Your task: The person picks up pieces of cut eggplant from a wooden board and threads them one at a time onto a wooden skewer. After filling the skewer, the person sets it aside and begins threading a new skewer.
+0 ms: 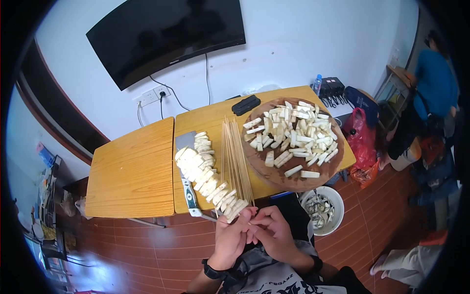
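Note:
Both of my hands meet just past the table's front edge, fingers bent and pinched close together. My left hand (pixel 232 238) is at the near end of a row of skewered pale pieces (pixel 208 183); its fingers close round something small that I cannot make out. Beside it, my right hand (pixel 277 234) has thumb and fingers pressed together, and what they hold is too small to tell. Bare wooden skewers (pixel 235 154) lie to the right of the row. A knife with a green and white handle (pixel 190 196) lies partly under the skewered pieces.
A round wooden board (pixel 274 179) holds many pale cut strips (pixel 293 130). A black case (pixel 246 105) lies behind. A white bucket (pixel 338 215) stands on the floor below. A person in blue (pixel 433 81) is at the far right; another person's legs (pixel 404 264) show lower right.

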`<state>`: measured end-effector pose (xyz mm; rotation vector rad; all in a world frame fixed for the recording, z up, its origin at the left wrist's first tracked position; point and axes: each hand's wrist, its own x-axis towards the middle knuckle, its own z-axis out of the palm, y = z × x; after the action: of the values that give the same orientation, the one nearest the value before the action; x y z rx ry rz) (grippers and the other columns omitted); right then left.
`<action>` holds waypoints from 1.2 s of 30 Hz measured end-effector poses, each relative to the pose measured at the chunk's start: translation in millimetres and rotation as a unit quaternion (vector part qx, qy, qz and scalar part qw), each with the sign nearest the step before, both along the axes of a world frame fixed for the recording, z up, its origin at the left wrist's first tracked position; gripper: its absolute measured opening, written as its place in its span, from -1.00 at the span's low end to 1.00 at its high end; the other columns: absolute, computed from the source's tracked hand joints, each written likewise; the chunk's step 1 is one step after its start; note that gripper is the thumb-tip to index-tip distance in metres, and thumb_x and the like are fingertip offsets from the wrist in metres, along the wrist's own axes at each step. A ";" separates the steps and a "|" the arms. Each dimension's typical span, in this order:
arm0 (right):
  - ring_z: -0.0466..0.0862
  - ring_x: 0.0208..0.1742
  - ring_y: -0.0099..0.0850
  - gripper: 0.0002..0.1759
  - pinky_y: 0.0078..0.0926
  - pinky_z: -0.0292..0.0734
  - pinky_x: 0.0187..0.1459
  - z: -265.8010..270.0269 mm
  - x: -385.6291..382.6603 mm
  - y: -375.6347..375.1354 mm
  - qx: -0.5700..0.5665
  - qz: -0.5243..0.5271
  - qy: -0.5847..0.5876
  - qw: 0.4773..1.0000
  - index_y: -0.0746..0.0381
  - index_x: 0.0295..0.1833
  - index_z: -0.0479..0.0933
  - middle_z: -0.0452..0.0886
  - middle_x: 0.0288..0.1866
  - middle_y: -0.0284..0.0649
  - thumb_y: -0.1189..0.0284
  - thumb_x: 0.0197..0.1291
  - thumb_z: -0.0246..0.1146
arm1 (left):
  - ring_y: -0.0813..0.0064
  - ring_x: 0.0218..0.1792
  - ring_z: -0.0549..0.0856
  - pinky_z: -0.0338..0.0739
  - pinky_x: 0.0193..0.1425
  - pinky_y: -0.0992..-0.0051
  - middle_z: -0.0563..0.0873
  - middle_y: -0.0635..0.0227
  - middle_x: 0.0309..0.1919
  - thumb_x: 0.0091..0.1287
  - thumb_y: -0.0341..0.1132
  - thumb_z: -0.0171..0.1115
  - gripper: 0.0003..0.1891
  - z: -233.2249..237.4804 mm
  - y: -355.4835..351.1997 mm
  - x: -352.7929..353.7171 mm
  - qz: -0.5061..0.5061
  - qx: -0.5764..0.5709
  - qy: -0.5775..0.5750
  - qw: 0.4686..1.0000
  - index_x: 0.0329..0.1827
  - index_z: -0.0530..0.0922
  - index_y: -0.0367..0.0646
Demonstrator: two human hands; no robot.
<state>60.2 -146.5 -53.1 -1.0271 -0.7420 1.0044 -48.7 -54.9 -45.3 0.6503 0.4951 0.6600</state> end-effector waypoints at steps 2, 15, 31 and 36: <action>0.69 -0.30 -0.58 -0.77 -0.63 0.57 -0.33 0.9 -5.1 5.5 0.003 0.003 -0.007 1.000 0.31 0.08 0.30 0.75 -0.18 -0.16 0.57 0.47 0.21 | 0.50 -0.56 0.66 0.55 -0.58 0.53 0.77 0.25 -0.28 0.55 -0.29 0.28 -0.78 3.9 3.2 -4.0 0.007 0.008 0.033 0.999 0.02 0.70 -0.30; 0.64 -0.54 -0.63 -0.79 -0.67 0.45 -0.52 17.4 -2.1 19.1 -0.087 0.085 -0.039 0.992 0.38 0.01 0.59 0.68 -0.42 -0.25 0.43 0.57 0.16 | 0.58 -0.28 0.69 0.62 -0.22 0.55 0.78 0.24 -0.12 0.53 -0.37 0.29 -0.72 10.5 14.5 -17.1 -0.011 0.069 0.090 0.993 0.16 0.68 -0.39; 0.72 -0.42 -0.53 -0.78 -0.63 0.57 -0.39 6.1 -3.6 34.1 -0.068 0.206 0.006 0.976 0.40 0.04 0.58 0.73 -0.29 -0.15 0.44 0.58 0.15 | 0.65 -0.51 0.59 0.43 -0.37 0.65 0.68 0.45 -0.50 0.57 -0.23 0.24 -0.71 40.5 94.7 -38.4 0.039 0.155 0.320 0.934 -0.24 0.74 -0.27; 0.68 -0.46 -0.59 -0.78 -0.65 0.52 -0.44 4.6 7.4 26.7 -0.070 0.187 0.001 0.980 0.38 0.02 0.59 0.71 -0.33 -0.22 0.43 0.57 0.16 | 0.66 -0.59 0.56 0.42 -0.55 0.60 0.62 0.46 -0.51 0.57 -0.18 0.27 -0.67 21.9 109.5 -41.9 0.018 0.108 0.297 0.949 -0.21 0.73 -0.33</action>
<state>67.6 -119.8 -48.6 -1.0266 -0.8926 1.3987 -90.6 54.7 -23.4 1.0593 1.0036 0.5495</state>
